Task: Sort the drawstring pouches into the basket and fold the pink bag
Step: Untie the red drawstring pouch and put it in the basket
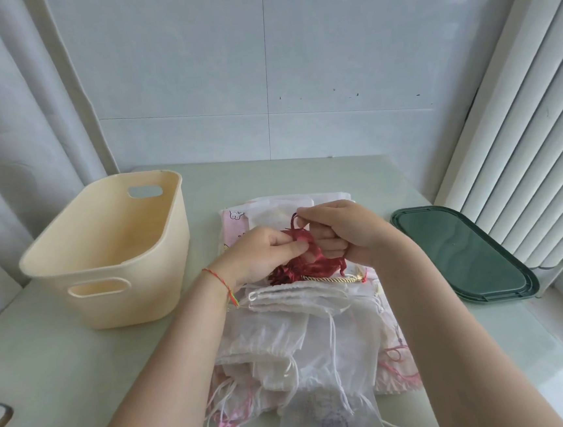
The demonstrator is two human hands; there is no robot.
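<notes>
**Both grips on the red satin pouch, basket waiting**

My left hand [263, 249] has its grip closed on the dark red satin drawstring pouch [306, 262], thumb and fingertips pinching the gathered fabric near its mouth. My right hand [346, 231] is curled tight as well, its upper fingers pinching the thin red drawstring [295, 219] and drawing it up and away from the cloth. The pouch sits just above the heap of sheer white organza pouches [304, 330] in the middle of the pale green tabletop [50, 386], with a gold twisted cord [330, 279] lying right beneath it.

I judge this pouch to be very light, limp and slippery; satin will slide out of a loose pinch, so the bunched neck and the cord are the safest places to hold. The cord may snag on neighbouring strings.

Both forearms reach forward from the near edge, converging over the heap, wrists slightly raised; a red thread bracelet [218, 280] circles the left wrist. The pink printed bag [235, 224] lies flat under the heap's far left side, not yet folded. The cream plastic basket with handle cut-outs [83, 264] stands to the left, showing nothing inside. A dark green plastic lid [464, 252] lies to the right.
</notes>
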